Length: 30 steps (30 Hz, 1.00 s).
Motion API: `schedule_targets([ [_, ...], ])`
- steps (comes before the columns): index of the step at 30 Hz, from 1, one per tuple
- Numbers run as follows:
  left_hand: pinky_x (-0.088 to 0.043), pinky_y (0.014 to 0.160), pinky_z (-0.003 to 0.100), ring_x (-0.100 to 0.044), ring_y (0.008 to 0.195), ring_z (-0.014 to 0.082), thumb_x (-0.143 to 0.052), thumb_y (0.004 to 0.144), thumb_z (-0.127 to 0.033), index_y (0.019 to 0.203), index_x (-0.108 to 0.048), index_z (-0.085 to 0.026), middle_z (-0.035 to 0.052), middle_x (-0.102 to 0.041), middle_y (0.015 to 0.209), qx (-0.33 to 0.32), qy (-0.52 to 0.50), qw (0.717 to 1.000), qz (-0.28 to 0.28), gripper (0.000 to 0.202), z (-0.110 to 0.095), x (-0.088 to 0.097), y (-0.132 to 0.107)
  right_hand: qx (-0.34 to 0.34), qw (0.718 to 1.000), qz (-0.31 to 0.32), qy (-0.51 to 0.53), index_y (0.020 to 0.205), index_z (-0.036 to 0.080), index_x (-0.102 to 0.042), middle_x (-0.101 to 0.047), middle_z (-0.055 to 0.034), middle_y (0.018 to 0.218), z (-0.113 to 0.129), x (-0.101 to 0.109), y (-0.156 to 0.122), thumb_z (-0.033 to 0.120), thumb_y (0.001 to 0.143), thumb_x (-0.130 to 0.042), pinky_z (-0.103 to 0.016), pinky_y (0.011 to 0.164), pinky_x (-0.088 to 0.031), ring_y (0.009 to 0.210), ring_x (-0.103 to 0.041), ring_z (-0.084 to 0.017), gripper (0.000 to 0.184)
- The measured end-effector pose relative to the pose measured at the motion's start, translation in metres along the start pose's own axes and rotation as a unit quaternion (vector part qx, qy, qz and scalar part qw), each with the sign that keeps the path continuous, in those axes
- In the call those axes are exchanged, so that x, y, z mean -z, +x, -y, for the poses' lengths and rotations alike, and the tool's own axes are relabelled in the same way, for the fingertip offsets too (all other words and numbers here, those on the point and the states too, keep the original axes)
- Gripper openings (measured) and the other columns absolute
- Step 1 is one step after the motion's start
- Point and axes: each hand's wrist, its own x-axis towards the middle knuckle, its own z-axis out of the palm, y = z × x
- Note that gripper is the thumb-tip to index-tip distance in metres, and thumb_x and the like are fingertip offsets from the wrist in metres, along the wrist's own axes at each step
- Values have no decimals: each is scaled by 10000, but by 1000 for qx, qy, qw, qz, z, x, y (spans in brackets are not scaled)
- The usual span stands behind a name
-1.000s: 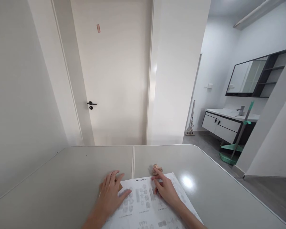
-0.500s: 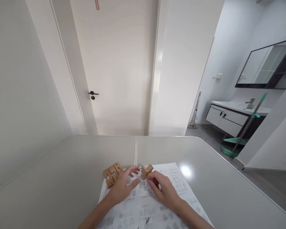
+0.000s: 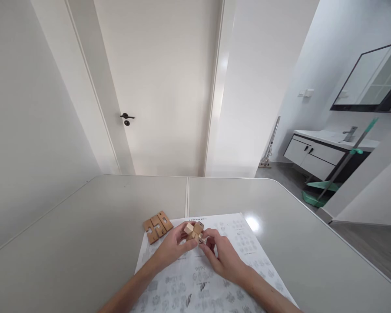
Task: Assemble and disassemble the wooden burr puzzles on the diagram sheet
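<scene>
A small wooden burr puzzle (image 3: 194, 231), made of crossing light-brown blocks with dark marks, is held just above the printed paper sheet (image 3: 202, 261). My left hand (image 3: 173, 246) grips its left side, fingers behind and thumb in front. On its right, my right hand (image 3: 222, 252) pinches the puzzle between thumb and forefinger. Left of my left hand, several flat wooden pieces (image 3: 157, 227) with cut-out notches and dark markings lie side by side, partly over the paper's upper left corner.
The paper rests on a light grey table (image 3: 117, 217) with a seam running down its far half. Beyond stand a white door (image 3: 163, 87) and walls. To the right are a washbasin cabinet (image 3: 316, 154), a green broom and dustpan (image 3: 314, 198), and a mop (image 3: 269, 150).
My left hand has closed onto the puzzle, which my right hand alone was holding. The puzzle has turned and shifted slightly left. The camera view has tilted a little.
</scene>
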Motion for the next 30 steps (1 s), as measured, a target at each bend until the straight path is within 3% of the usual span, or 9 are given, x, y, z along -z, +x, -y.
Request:
schedule_targets([
  [4, -497, 1009, 382, -625, 1126, 263, -725, 839, -493, 1306, -579, -229, 80, -668, 1212, -14, 33, 999, -33, 556, 0, -2, -1, -75, 989, -5, 126, 1121, 232, -480, -632, -18, 859, 8, 2, 5, 423, 994, -504, -243, 512, -393, 613, -539, -144, 230],
  [8, -493, 1022, 392, -627, 1132, 269, -784, 789, -423, 1320, -584, -236, 90, -665, 1243, -20, 66, 997, -33, 597, -3, -1, -3, -120, 955, 111, 250, 997, 203, -577, -578, 16, 664, 15, 12, 12, 572, 1003, -438, -255, 560, -455, 587, -554, -141, 394],
  [13, -465, 1068, 405, -613, 1195, 279, -822, 760, -385, 1289, -612, -258, 79, -669, 1286, -22, 83, 996, 1, 582, -7, 1, -6, -134, 912, 208, 326, 946, 180, -643, -623, -20, 744, 7, 19, 14, 634, 949, -512, -256, 568, -475, 580, -553, -125, 473],
  [18, -474, 1059, 420, -606, 1215, 294, -823, 751, -440, 1317, -617, -293, 73, -657, 1322, -19, 139, 990, -8, 619, -16, -2, -10, -137, 933, 189, 272, 829, 188, -687, -545, 25, 608, 4, 25, 12, 583, 934, -577, -243, 543, -431, 528, -476, -113, 423],
  [24, -488, 1033, 439, -615, 1188, 298, -821, 748, -472, 1343, -586, -314, 81, -647, 1327, -31, 194, 980, -17, 660, -17, -6, -11, -127, 952, 164, 226, 796, 190, -683, -440, 43, 589, 6, 28, 11, 596, 913, -594, -235, 501, -349, 523, -364, -107, 432],
  [30, -509, 983, 406, -633, 1124, 274, -817, 756, -465, 1330, -588, -304, 76, -663, 1270, -56, 211, 975, -48, 638, -14, -6, -11, -93, 983, 64, 143, 669, 193, -587, -373, 43, 597, 5, 17, 11, 564, 920, -592, -245, 532, -322, 565, -326, -121, 447],
])
